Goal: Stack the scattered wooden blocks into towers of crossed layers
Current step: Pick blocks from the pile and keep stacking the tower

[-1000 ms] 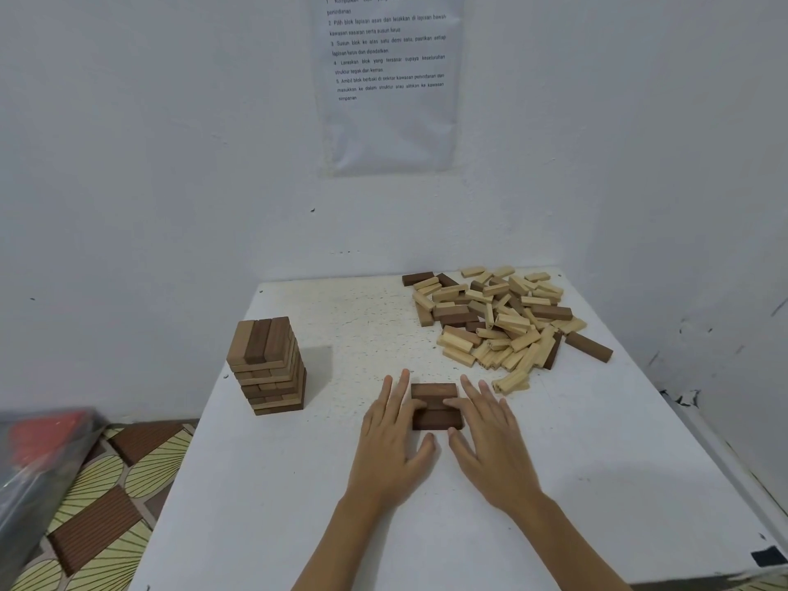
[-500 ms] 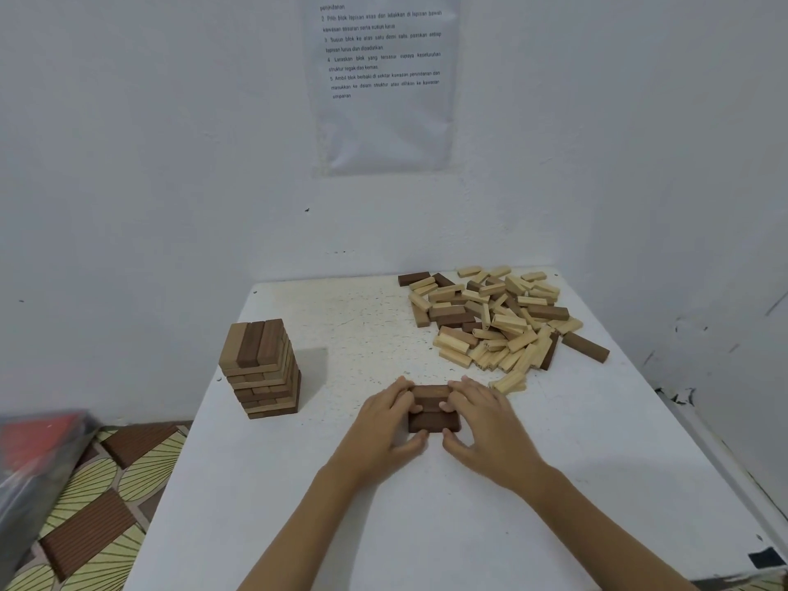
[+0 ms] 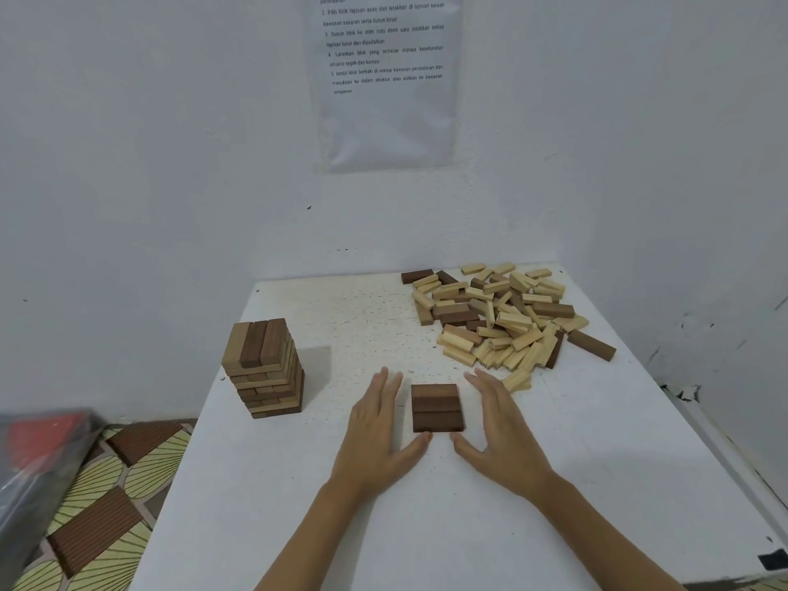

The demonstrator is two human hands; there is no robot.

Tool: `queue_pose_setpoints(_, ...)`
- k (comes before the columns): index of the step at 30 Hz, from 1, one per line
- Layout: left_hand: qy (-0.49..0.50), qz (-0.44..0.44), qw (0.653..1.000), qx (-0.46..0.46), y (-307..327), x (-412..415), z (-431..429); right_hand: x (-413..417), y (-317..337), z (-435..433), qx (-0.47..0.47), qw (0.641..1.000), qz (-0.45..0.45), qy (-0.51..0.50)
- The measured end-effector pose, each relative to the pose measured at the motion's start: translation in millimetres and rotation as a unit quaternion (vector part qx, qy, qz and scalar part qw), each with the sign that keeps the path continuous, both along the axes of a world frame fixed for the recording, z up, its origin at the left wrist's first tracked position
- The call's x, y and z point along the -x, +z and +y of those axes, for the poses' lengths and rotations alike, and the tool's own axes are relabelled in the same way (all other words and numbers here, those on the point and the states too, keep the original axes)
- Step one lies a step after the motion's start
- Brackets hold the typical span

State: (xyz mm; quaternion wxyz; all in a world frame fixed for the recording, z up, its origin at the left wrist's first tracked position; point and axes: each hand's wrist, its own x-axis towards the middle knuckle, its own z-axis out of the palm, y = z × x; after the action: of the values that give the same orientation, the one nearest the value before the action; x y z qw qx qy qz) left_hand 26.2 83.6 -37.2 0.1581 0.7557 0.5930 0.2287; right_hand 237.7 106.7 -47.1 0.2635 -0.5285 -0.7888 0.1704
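Note:
A flat layer of three dark brown blocks (image 3: 436, 407) lies side by side on the white table (image 3: 554, 484), near the middle. My left hand (image 3: 379, 432) lies flat just left of it with straight fingers, its thumb tip at the layer's front left corner. My right hand (image 3: 501, 424) hovers just right of the layer, fingers straight, apart from it. A finished tower of crossed layers (image 3: 264, 368) stands at the table's left edge. A heap of scattered light and dark blocks (image 3: 503, 317) covers the far right of the table.
White walls close in behind and to the right of the table. A printed sheet (image 3: 386, 78) hangs on the back wall. Below the left edge lie a patterned floor mat (image 3: 94, 505) and a dark plastic-wrapped object (image 3: 34, 454).
Both hands gripped the sides of the three-block layer half a second ago. Now they have let go and spread apart, fingers straightened.

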Motion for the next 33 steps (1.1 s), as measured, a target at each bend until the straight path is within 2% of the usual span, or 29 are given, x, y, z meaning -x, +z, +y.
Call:
queue_pose_setpoints(3, -0.003, 0.087, 0.996, 0.031, -10.2, -5.5, -0.3, 3.8, -2.3, 0.2, 0.001, 0.993, -0.120, 0.006)
queue_pose_setpoints(5, -0.005, 0.098, 0.995, 0.021, -12.9, -11.5, -1.2, 6.5, -4.1, 0.5, -0.003, 0.983, -0.183, 0.014)
queue_pose_setpoints(14, 0.015, 0.078, 0.997, -0.015, -22.4, -23.0, -0.2, 12.7, -6.6, 1.0, 0.011, 0.969, -0.246, -0.021)
queue_pose_setpoints(20, 0.018, 0.082, 0.996, -0.015, -24.2, -24.9, 1.2, 15.9, -7.6, 0.5, -0.015, 0.960, -0.277, -0.032)
queue_pose_setpoints(28, 0.048, 0.085, 0.995, -0.011, -24.4, -27.9, 0.3, 14.4, -8.2, 0.3, -0.009, 0.970, -0.243, -0.026)
queue_pose_setpoints(31, 0.067, 0.061, 0.995, -0.040, -21.4, -27.6, -5.4, 12.5, -9.7, -2.8, -0.026, 0.985, -0.171, -0.026)
queue_pose_setpoints(33, 0.052, 0.052, 0.995, -0.068, -19.2, -25.5, -9.2, 11.4, -9.6, -5.1, -0.002, 0.994, -0.110, -0.009)
